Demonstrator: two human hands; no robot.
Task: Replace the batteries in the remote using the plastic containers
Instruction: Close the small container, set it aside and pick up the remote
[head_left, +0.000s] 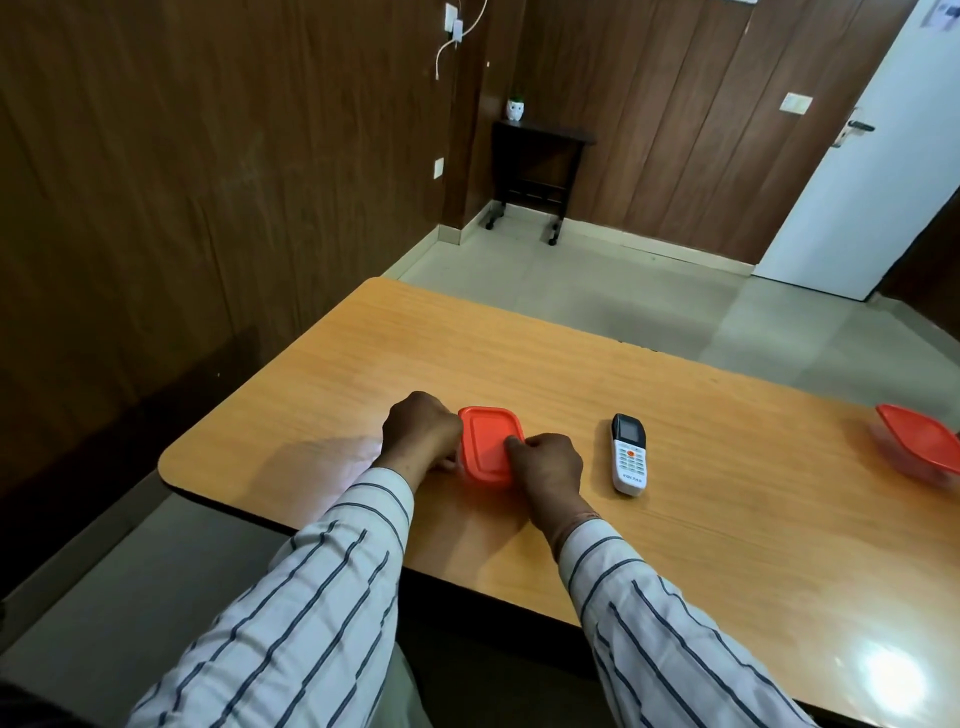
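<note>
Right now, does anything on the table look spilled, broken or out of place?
Nothing stands out. Both hands, left and right, rest on the near container, whose orange lid is on. The remote lies flat, face up. A second container sits at the table's right, partly cut off by the frame.

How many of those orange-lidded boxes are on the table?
2. One box sits between the left hand and right hand, left of the remote. The other box lies at the table's right edge, partly cut off by the frame.
</note>
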